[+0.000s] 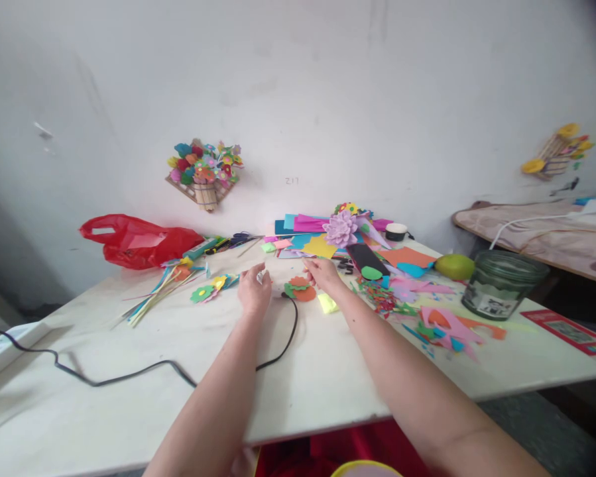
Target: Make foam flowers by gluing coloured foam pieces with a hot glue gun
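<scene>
My left hand [255, 289] is closed above the middle of the table, with a bit of something whitish showing between its fingers. My right hand [321, 273] is in a pinch; what it holds, if anything, is too small to name. Between the hands lie orange and green scalloped foam cutouts [302, 289]. A black cable [294, 331] ends beside them, close to my left hand. Left of that hand are flower-shaped foam pieces [203, 293] in green, yellow and pink. A pale yellow paper piece [328, 303] rests under my right wrist.
Foam scraps [449, 321] and a green glass jar [499, 285] occupy the right side, with a dark phone [367, 260] behind. Thin sticks [153, 295] and a red plastic bag [141, 242] lie left. Coloured sheets [307, 225] and a purple flower [341, 228] sit against the wall.
</scene>
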Tool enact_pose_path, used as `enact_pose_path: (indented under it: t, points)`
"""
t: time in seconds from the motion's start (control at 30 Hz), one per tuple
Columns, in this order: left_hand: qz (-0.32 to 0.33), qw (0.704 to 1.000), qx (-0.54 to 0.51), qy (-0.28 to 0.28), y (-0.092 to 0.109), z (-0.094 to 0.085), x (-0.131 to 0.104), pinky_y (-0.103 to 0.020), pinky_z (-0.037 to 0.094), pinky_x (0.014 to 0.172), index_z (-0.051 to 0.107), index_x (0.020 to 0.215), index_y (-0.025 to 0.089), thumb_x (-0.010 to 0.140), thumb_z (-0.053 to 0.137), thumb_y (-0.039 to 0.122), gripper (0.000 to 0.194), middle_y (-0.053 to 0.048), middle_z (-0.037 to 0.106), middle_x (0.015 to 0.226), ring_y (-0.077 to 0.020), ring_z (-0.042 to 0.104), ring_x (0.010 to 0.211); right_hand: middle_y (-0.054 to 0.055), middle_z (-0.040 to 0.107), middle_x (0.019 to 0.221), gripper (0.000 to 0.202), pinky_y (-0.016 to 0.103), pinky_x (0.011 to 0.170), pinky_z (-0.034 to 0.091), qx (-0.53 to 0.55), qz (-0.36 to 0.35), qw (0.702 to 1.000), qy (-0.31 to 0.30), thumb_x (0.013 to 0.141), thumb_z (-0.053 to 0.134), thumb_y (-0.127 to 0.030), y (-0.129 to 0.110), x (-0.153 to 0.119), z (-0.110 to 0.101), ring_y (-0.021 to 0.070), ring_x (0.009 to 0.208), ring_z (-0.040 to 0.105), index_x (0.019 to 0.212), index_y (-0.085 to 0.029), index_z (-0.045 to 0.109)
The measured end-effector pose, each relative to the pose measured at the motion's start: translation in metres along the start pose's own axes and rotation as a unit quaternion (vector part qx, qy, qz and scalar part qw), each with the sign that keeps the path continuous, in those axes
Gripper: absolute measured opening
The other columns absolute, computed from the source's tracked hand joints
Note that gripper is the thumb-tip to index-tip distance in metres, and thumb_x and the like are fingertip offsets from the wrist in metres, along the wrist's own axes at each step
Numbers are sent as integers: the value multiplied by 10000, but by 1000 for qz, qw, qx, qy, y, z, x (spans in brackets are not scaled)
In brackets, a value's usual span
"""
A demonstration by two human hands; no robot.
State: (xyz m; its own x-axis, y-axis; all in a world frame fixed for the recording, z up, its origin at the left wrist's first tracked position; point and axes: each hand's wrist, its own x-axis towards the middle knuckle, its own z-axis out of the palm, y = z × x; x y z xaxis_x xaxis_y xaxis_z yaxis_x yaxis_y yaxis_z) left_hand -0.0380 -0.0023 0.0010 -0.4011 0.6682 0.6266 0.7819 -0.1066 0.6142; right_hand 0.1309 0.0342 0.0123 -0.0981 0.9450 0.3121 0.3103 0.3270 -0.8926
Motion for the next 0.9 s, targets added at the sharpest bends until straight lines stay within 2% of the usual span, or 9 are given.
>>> enact_pose_path:
  t: [0.1,0.17,0.23,0.47,0.6,0.7,0.8,0.9]
  points:
    - [3,1000,-4,-5,-2,1,0,-296,432,760,598,954,251,716,476,288,270,-34,612,886,-173,543,861,8,569,575,93,152,350,360,14,25,1000,7,722,491,-197,2,2,1,71,427,500,702,-132,555]
    - [8,1000,-7,-8,-3,2,0,-289,434,754,596,952,252,717,475,288,267,-27,614,889,-169,541,866,20,590,656,117,149,359,374,32,35,999,10,708,473,-116,2,3,2,74,472,525,789,-130,556]
    - [13,1000,-9,-11,-4,3,0,-281,433,754,592,958,252,721,472,286,268,-23,616,894,-165,537,875,25,589,671,143,152,354,375,46,35,998,17,736,433,-117,0,4,2,70,463,518,818,-128,550]
    - [14,1000,-5,-16,-1,2,-1,-282,433,747,593,962,241,720,471,276,273,-28,617,907,-167,545,857,-27,495,463,244,160,315,321,16,11,1000,23,810,381,-318,-2,0,-1,55,319,415,726,-145,530]
    - [20,1000,-1,-20,-1,2,-1,-285,432,755,591,966,239,723,468,274,275,-24,623,910,-167,545,848,-15,498,447,422,162,320,318,-9,4,1000,13,767,375,-522,-1,-1,-1,55,317,423,621,-150,511]
    - [22,999,5,-22,-1,2,-1,-287,430,757,594,964,239,723,469,275,274,-29,623,911,-166,547,838,-12,492,429,463,168,329,327,-20,10,1000,14,734,387,-570,-1,-1,-1,57,313,424,570,-152,499]
    - [23,1000,1,-19,-1,2,-1,-285,429,757,597,956,237,720,471,270,270,-30,623,902,-162,549,825,-22,488,421,382,167,342,337,-38,2,999,16,694,493,-508,2,1,0,60,325,431,555,-152,503]
    - [25,999,0,-19,-1,1,-1,-288,430,751,597,956,237,720,469,272,270,-33,621,903,-160,551,811,-20,525,472,186,162,380,366,-43,-16,999,13,669,567,-315,6,4,1,72,385,485,595,-146,541]
